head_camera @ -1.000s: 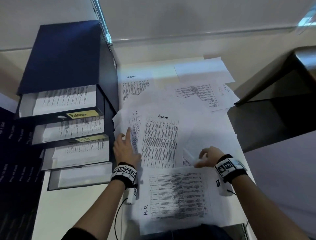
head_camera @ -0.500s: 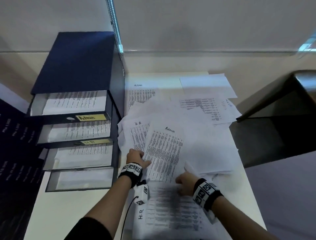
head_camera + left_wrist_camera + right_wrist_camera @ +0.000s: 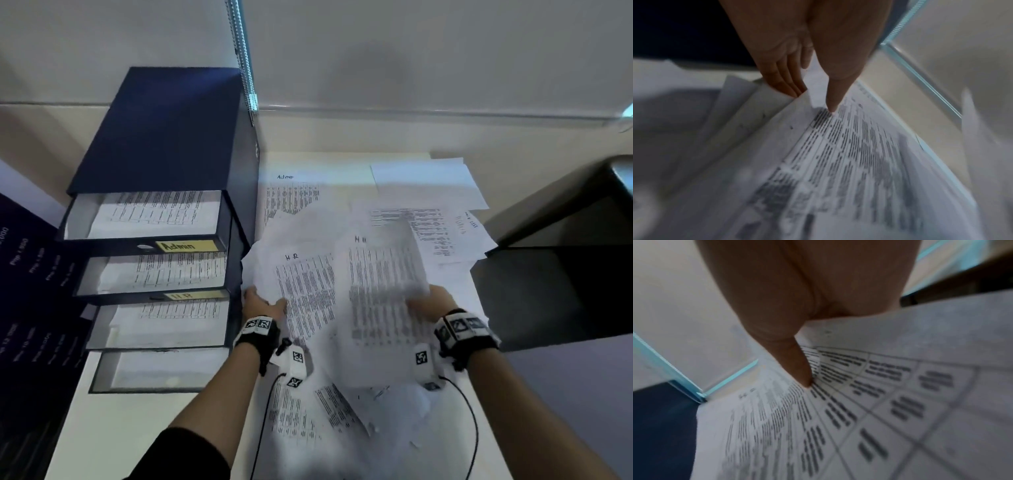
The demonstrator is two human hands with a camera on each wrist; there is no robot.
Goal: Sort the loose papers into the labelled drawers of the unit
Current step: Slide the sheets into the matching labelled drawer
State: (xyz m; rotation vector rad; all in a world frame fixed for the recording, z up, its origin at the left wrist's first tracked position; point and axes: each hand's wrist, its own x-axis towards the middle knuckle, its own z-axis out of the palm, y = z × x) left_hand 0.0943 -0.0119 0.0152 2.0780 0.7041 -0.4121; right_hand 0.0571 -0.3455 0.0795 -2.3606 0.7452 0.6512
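A dark blue drawer unit (image 3: 164,137) stands at the left with its drawers pulled out, papers inside, and yellow labels "Admin" (image 3: 186,245) and "HR" (image 3: 185,295). My left hand (image 3: 262,301) pinches the lower left edge of a printed sheet headed "HR" (image 3: 305,291). In the left wrist view the thumb lies on top of that sheet (image 3: 838,154) and the fingers (image 3: 789,86) go beneath. My right hand (image 3: 435,301) holds a second "HR" sheet (image 3: 380,291) raised off the pile, thumb (image 3: 801,369) on the print, fingers hidden under the paper (image 3: 900,402).
More loose sheets cover the white desk: an "Admin" sheet (image 3: 291,195) at the back beside the unit, a blank sheet (image 3: 428,185) at the back right, printed pages (image 3: 442,233) to the right and by the front edge (image 3: 308,411). A dark surface (image 3: 548,291) borders the desk's right side.
Both hands have taken hold of "HR" sheets. The right hand has lifted its sheet from the front edge up over the pile. The "Admin" sheet in the middle is now covered.
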